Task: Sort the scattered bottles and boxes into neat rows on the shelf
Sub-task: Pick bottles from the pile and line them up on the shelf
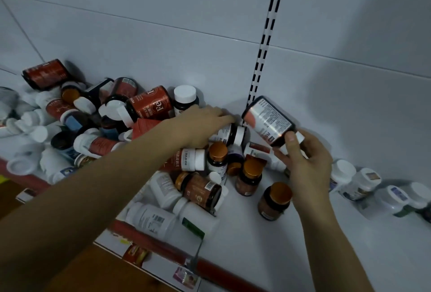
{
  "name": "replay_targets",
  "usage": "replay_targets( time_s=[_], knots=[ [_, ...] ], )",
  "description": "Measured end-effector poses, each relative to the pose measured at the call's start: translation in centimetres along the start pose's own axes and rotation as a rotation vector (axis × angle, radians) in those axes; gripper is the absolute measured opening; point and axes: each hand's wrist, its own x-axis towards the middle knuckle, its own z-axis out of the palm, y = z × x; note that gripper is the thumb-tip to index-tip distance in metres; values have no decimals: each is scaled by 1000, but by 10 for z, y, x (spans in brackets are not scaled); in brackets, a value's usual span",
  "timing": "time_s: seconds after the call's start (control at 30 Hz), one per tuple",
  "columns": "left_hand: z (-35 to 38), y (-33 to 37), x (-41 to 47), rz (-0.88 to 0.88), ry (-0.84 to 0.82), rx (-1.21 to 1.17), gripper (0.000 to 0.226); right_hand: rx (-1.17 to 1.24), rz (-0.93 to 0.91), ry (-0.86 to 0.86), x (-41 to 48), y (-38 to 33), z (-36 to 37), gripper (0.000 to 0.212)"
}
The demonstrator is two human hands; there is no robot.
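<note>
Two bottles at once — my right hand (pixel 305 163) pinches a tilted dark bottle (pixel 268 120) by its cap end above the shelf (pixel 256 233); my left hand (pixel 200 126) lies over a toppled bottle (pixel 233 134), grip unclear. Either slipping could fell the upright jars (pixel 248 176).

Back panel (pixel 163 35): white, horizontally seamed, stood at the rear edge of the shelf (pixel 256 233).
Slotted upright (pixel 268 35): white, twin columns of black slots, rose from the rear edge.
Red strip (pixel 224 269): ran along the front edge.
Price tags (pixel 135 253): pictured, hung beneath the strip.
</note>
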Motion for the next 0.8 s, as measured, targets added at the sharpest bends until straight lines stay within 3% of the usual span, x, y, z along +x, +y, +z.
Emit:
replay_targets(
  time_s=[0.13, 0.33, 0.47, 0.63, 0.8],
  knots=[
    [-3, 0, 5, 3, 70, -24, 85, 139, -14, 32, -7, -12, 10, 24],
    [-7, -14, -73, -194, 557, -703, 89, 328, -13, 135, -29, -35, 45, 35],
    [13, -34, -148, -391, 839, -1062, 81, 369, 9, 97, -50, -51, 96, 36],
    [44, -87, -240, -554, 1068, -1173, 74, 334, -22, -48, -97, -50, 197, 17],
    [66, -163, -353, -644, 1147, -1163, 73, 376, 0, -160, -161, -48, 325, 17]
  ],
)
